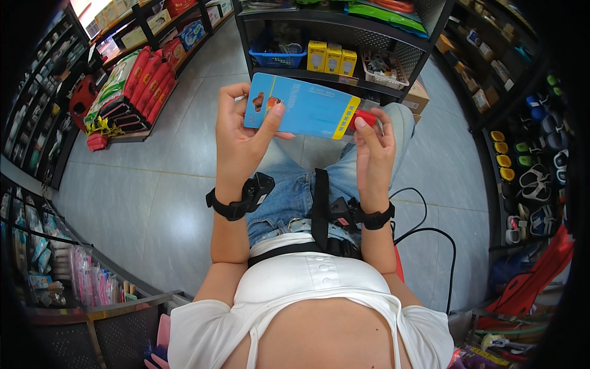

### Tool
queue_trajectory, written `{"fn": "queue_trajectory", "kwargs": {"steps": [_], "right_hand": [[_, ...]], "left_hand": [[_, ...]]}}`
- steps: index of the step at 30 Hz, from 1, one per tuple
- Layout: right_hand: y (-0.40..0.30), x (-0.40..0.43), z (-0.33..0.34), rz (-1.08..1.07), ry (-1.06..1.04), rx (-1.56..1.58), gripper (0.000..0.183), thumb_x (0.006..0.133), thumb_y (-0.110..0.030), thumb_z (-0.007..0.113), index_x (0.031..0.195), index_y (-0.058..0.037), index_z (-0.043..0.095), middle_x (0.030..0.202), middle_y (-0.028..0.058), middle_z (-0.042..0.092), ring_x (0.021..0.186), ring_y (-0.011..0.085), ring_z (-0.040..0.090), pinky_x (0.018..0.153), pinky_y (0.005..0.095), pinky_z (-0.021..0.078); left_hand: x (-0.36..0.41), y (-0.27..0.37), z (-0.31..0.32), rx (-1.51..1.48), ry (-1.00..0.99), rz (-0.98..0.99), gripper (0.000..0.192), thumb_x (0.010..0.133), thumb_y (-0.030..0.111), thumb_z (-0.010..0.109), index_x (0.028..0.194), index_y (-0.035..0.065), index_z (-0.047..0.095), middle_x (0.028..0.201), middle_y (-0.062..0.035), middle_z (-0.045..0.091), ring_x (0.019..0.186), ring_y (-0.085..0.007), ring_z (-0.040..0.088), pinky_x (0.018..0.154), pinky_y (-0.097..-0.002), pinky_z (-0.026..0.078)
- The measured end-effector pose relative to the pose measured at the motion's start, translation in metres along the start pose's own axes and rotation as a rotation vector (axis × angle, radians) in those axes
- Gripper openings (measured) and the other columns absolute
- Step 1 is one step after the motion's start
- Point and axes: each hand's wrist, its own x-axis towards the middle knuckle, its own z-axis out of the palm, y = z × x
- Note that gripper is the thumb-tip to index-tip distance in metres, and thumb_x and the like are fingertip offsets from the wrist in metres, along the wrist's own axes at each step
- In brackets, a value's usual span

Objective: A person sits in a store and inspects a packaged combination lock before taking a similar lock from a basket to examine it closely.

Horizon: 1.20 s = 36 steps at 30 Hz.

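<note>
A blue hang-tab card package (pixel 306 108) with a yellow printed band is held up between my hands, above my knees. My left hand (pixel 244 129) grips its left end, the thumb lying on the front near the punched hang hole. At the other end, my right hand (pixel 375 143) pinches a clear plastic part with a red item (pixel 364 121) inside or against it; my fingers partly hide it. The card bears writing and tilts slightly down to the right. Black straps with small devices are worn on both wrists.
Ahead stands a black shelf unit (pixel 332 82) with a blue basket (pixel 278 57), yellow bulb boxes (pixel 325 59) and a white basket (pixel 385 69). Red sacks (pixel 147 87) are stacked at left, near a person (pixel 69 80). Sandals (pixel 534 182) hang at right. A black cable (pixel 454 258) trails beside me.
</note>
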Motion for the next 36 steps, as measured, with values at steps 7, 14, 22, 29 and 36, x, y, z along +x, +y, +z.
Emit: {"fn": "queue_trajectory", "kwargs": {"steps": [7,14,22,29,36], "right_hand": [[-0.002,-0.003,0.004,-0.004,0.113,0.192,0.045,0.077,-0.005,0.065,0.115,-0.001,0.041,0.1,0.0085,0.056,0.087,0.0105,0.051,0.075,0.0217,0.0383],[-0.007,-0.005,0.007,-0.077,0.117,0.146,0.048,0.076,-0.004,0.064,0.117,-0.0006,0.038,0.101,0.0103,0.055,0.092,0.014,0.053,0.084,0.025,0.0393],[-0.008,-0.005,0.008,-0.081,0.055,0.178,0.045,0.077,-0.003,0.063,0.115,-0.001,0.038,0.103,0.0106,0.052,0.096,0.0173,0.052,0.089,0.0307,0.0414],[-0.007,-0.006,0.008,-0.1,0.068,0.213,0.044,0.077,-0.003,0.062,0.113,-0.0013,0.038,0.103,0.0107,0.052,0.096,0.017,0.052,0.09,0.03,0.0405],[-0.006,-0.009,0.012,-0.142,0.126,0.211,0.045,0.079,-0.004,0.063,0.114,-0.0013,0.035,0.105,0.013,0.05,0.098,0.0183,0.051,0.092,0.0294,0.0387]], "left_hand": [[-0.001,-0.005,0.001,0.025,-0.051,-0.028,0.032,0.082,0.002,0.059,0.105,-0.0008,0.037,0.092,-0.0149,0.059,0.08,-0.0189,0.062,0.057,-0.0299,0.058],[-0.002,-0.004,0.001,0.009,-0.097,-0.061,0.031,0.083,0.003,0.058,0.105,-0.0022,0.036,0.091,-0.0124,0.055,0.082,-0.0147,0.058,0.058,-0.0282,0.057],[-0.001,-0.004,0.0,-0.004,-0.091,-0.05,0.032,0.082,0.005,0.058,0.105,-0.0003,0.037,0.091,-0.0134,0.054,0.082,-0.0184,0.06,0.058,-0.0311,0.058],[-0.002,-0.004,0.0,0.007,-0.094,-0.043,0.032,0.082,0.006,0.059,0.105,-0.0004,0.036,0.09,-0.0133,0.054,0.082,-0.019,0.061,0.058,-0.0315,0.058],[-0.002,-0.006,0.0,0.007,-0.12,-0.048,0.031,0.082,0.004,0.059,0.104,-0.0002,0.037,0.09,-0.0125,0.053,0.083,-0.0177,0.059,0.059,-0.0312,0.058]]}}
